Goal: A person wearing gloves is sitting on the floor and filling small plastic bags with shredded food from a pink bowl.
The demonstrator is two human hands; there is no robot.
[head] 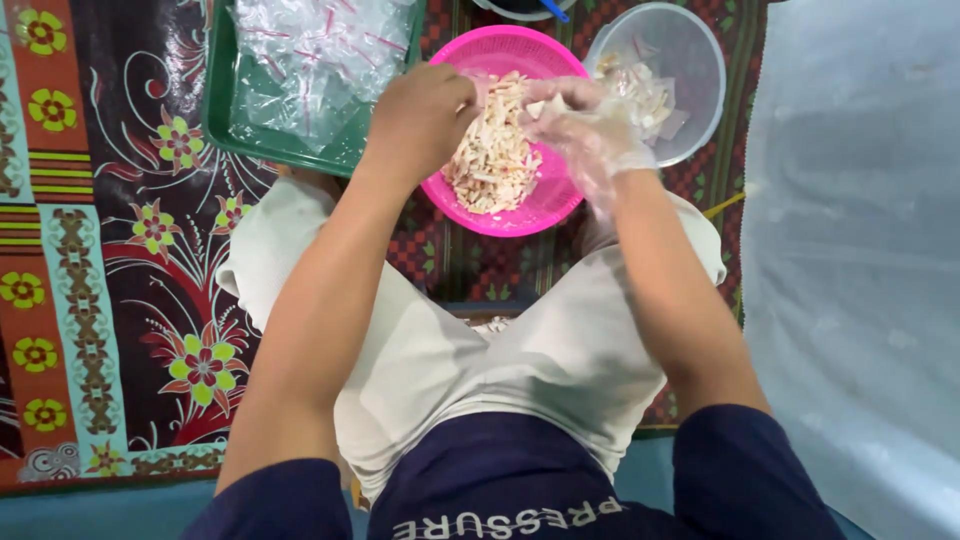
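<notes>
A pink perforated basket [540,212] sits on the patterned mat in front of my knees, filled with pale shredded food pieces [492,160]. My left hand [420,110] is bare and curled at the basket's left rim, its fingers closed on something small that I cannot make out. My right hand [585,130] wears a thin clear plastic glove and hovers over the basket's right side, pinching a pale piece of the food. Both hands meet above the heap.
A green tray [225,110] piled with small clear plastic bags lies at the back left. A clear plastic bowl [700,70] holding pale pieces stands at the back right. A floral mat [130,260] covers the floor; a pale blue sheet [860,250] lies to the right.
</notes>
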